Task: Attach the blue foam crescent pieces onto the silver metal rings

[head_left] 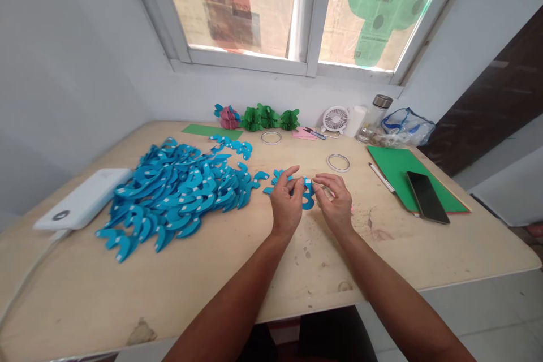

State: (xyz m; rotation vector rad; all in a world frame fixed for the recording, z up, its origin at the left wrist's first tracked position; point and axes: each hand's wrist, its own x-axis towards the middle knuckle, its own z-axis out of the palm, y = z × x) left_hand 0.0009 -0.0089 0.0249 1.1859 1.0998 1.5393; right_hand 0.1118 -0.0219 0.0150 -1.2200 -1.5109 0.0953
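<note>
- The left hand point(286, 206) and the right hand point(336, 201) are close together, with a small gap between them.
- Between them is a blue paper piece point(307, 202). The left fingers pinch its left side, and the right fingers pinch its right side.
- A little white square point(308, 181) is on top of that piece, right between the fingertips.
- A few more blue bits point(277, 173) peek out just behind the left hand.
- A big messy pile of blue paper shapes point(178, 186) lies to the left of the left hand. Many have white squares too.
- Past the pile, farther left, is a white box point(82, 198) with a cord point(29, 277).
- One shiny ring point(338, 163) lies just behind the right hand.
- Well to the right of the right hand, a black phone point(427, 197) rests on green paper point(394, 167).
</note>
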